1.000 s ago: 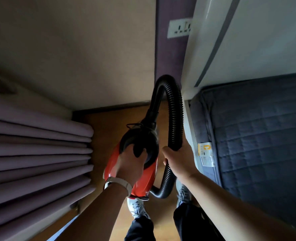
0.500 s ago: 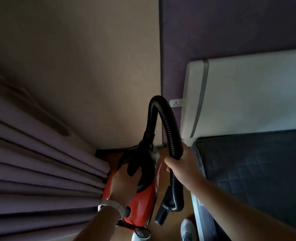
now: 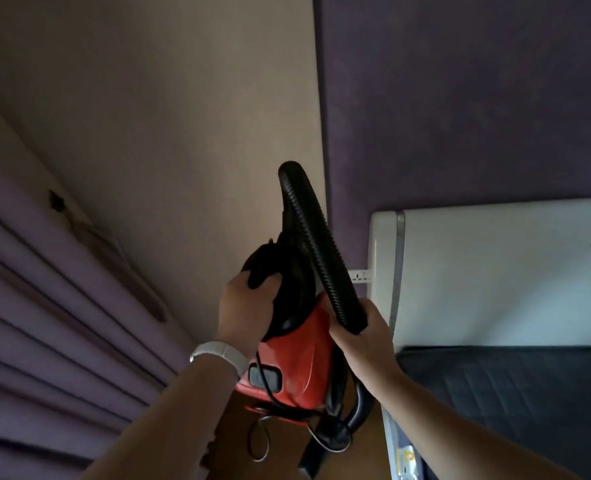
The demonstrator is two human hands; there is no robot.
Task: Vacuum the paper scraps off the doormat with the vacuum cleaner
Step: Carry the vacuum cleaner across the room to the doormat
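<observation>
I hold a small red and black vacuum cleaner (image 3: 297, 355) up in the air in front of me. My left hand (image 3: 245, 306) grips its black top handle, a pale watch band on the wrist. My right hand (image 3: 360, 334) is wrapped around the black ribbed hose (image 3: 308, 230), which loops up above the body and runs down past my palm. The nozzle end and a thin black cord (image 3: 263, 441) hang below the body. No doormat or paper scraps are in view.
Purple curtains (image 3: 44, 323) hang at the left. A beige wall meets a purple wall straight ahead. A white headboard (image 3: 495, 271) and a dark quilted mattress (image 3: 512, 393) are at the right. A strip of wooden floor (image 3: 367, 445) shows below the vacuum.
The vacuum has risen with both hands still on it. My view has tilted upward, so the floor and my shoes have dropped out of sight and more wall shows.
</observation>
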